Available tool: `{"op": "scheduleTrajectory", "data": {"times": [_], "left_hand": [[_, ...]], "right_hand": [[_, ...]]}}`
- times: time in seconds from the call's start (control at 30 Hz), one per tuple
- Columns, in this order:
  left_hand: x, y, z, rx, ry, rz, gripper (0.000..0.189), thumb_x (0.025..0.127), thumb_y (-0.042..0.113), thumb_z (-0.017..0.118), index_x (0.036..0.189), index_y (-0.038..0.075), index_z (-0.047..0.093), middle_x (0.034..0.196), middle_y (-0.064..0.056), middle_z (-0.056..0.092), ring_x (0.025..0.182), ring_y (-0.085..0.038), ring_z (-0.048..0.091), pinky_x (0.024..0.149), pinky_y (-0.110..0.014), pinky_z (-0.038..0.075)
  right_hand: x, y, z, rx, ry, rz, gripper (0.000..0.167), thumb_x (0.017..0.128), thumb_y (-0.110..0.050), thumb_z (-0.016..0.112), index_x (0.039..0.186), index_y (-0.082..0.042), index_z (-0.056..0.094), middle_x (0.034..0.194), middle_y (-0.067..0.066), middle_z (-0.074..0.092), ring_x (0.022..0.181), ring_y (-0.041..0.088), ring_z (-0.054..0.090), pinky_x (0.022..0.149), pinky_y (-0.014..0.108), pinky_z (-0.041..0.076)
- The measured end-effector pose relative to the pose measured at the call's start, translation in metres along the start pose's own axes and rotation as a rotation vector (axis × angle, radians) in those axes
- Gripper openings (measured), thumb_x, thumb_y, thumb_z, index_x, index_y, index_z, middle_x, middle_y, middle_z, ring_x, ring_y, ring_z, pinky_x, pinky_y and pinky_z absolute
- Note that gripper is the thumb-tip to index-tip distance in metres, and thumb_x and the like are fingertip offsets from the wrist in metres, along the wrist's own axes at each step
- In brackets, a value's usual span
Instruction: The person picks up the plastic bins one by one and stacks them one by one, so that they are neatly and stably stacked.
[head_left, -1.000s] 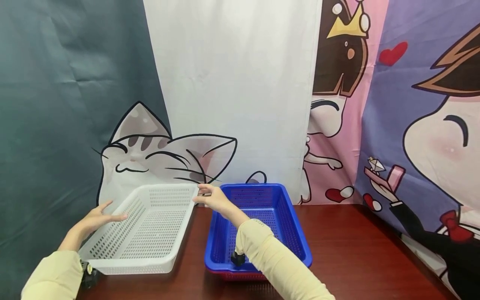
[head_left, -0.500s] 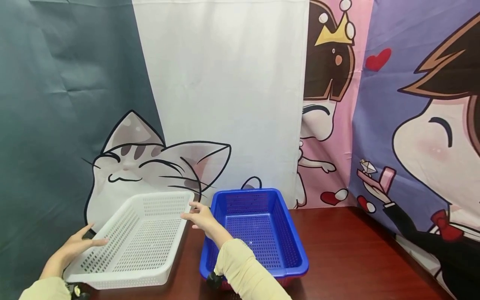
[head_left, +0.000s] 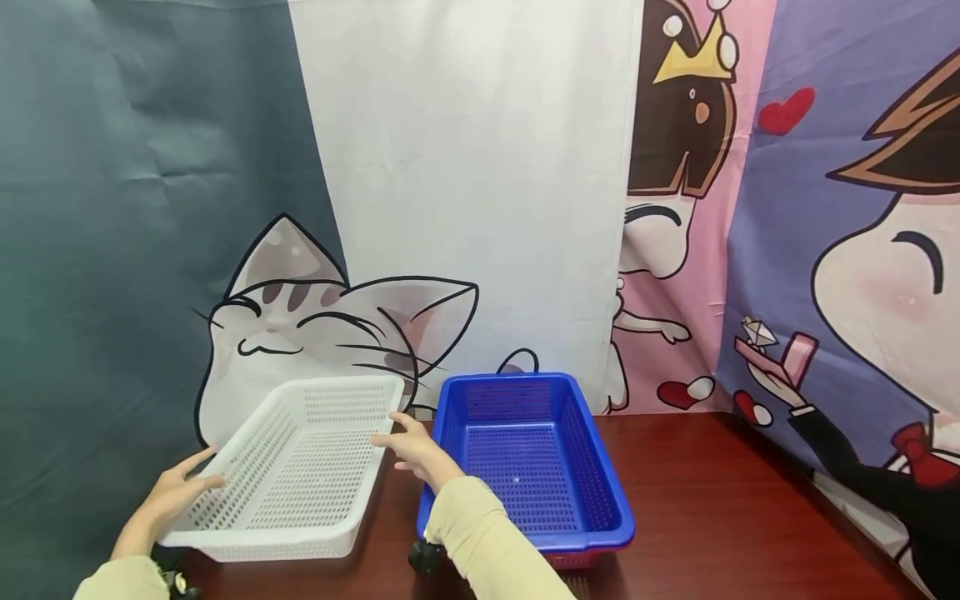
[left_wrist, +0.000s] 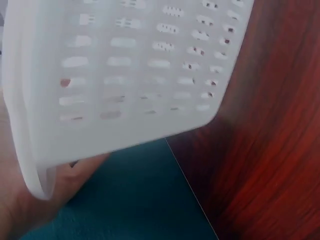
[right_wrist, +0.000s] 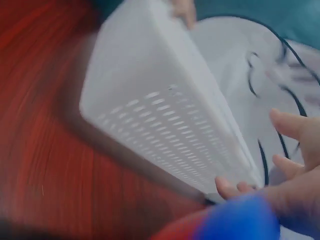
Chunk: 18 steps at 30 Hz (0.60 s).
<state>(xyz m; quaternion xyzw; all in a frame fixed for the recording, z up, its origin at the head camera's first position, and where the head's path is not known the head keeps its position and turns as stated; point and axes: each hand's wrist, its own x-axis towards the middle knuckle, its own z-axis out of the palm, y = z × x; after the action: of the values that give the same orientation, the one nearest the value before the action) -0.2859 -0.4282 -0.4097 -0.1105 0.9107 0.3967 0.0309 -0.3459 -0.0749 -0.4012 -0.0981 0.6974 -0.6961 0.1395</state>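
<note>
A white perforated plastic basket point(head_left: 285, 552) stands on the table at the left in the head view. By its left long rim is my left hand point(head_left: 168, 497), thumb reaching over the rim with the fingers spread apart from it. My right hand point(head_left: 416, 450) is at the right long rim, its fingers loosely spread and some fingertips point(right_wrist: 225, 187) low at the rim in the right wrist view. Beside it, under my right forearm, a blue perforated basket point(head_left: 603, 467) sits on a red one point(head_left: 581, 560), mostly hidden below it.
The dark red wooden table point(head_left: 697, 492) carries the baskets and runs on to the right. A printed curtain point(head_left: 480, 167) with cartoon figures hangs close behind them. Black wrist cameras point(head_left: 425, 557) sit at both sleeves.
Both hands have slid nearer along the white basket's rims, the left one also a little outward. The baskets keep nearly the same places; the head view shifts slightly.
</note>
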Motion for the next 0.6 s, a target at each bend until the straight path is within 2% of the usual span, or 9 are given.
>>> {"op": "scheduleTrajectory", "data": {"times": [0.07,0.13,0.23,0.37,0.47,0.6], "left_hand": [[0.001,0.001,0.002,-0.019,-0.004,-0.004,0.083,0.093,0.025,0.057,0.151,-0.008,0.008,0.138,-0.042,0.040,0.093,-0.025,0.066,0.089,-0.053,0.051],[0.002,0.001,0.002,-0.033,-0.027,-0.007,0.083,0.093,0.024,0.056,0.151,-0.007,0.007,0.136,-0.042,0.041,0.089,-0.018,0.065,0.084,-0.049,0.052],[0.002,0.001,0.002,-0.045,-0.057,-0.017,0.083,0.092,0.021,0.056,0.152,-0.005,0.004,0.136,-0.042,0.040,0.089,-0.019,0.065,0.082,-0.048,0.052],[0.003,0.000,0.002,-0.066,-0.090,-0.020,0.082,0.091,0.016,0.053,0.152,-0.003,0.002,0.131,-0.040,0.047,0.090,-0.020,0.065,0.079,-0.043,0.052],[0.002,-0.003,0.002,-0.092,-0.114,-0.018,0.079,0.091,0.013,0.050,0.152,-0.001,0.001,0.132,-0.040,0.046,0.091,-0.019,0.064,0.075,-0.036,0.052],[-0.001,-0.009,0.001,-0.101,-0.123,-0.030,0.079,0.091,0.012,0.050,0.152,0.000,0.002,0.140,-0.040,0.038,0.093,-0.018,0.063,0.073,-0.033,0.050]], "right_hand": [[0.002,0.002,-0.005,0.012,-0.005,0.012,0.067,0.086,-0.011,0.068,0.147,-0.011,0.041,0.142,0.031,0.045,0.127,0.051,0.049,0.101,0.058,0.047],[0.004,0.004,-0.007,0.008,-0.018,0.019,0.065,0.087,-0.011,0.068,0.147,-0.013,0.042,0.139,0.031,0.047,0.122,0.050,0.053,0.100,0.056,0.049],[0.004,0.006,-0.004,-0.060,-0.058,0.023,0.064,0.086,-0.011,0.069,0.146,-0.015,0.045,0.132,0.024,0.055,0.111,0.039,0.061,0.097,0.054,0.052],[0.002,0.008,0.000,-0.154,-0.112,0.033,0.061,0.087,-0.009,0.069,0.144,-0.013,0.047,0.109,0.013,0.064,0.090,0.022,0.061,0.091,0.049,0.055],[0.001,0.010,0.003,-0.204,-0.114,0.041,0.060,0.086,-0.006,0.069,0.143,-0.010,0.049,0.093,0.007,0.062,0.079,0.016,0.056,0.084,0.042,0.057],[0.000,0.012,0.008,-0.208,-0.100,0.050,0.061,0.084,0.000,0.069,0.142,-0.007,0.050,0.090,0.004,0.064,0.077,0.014,0.059,0.083,0.039,0.059]]}}
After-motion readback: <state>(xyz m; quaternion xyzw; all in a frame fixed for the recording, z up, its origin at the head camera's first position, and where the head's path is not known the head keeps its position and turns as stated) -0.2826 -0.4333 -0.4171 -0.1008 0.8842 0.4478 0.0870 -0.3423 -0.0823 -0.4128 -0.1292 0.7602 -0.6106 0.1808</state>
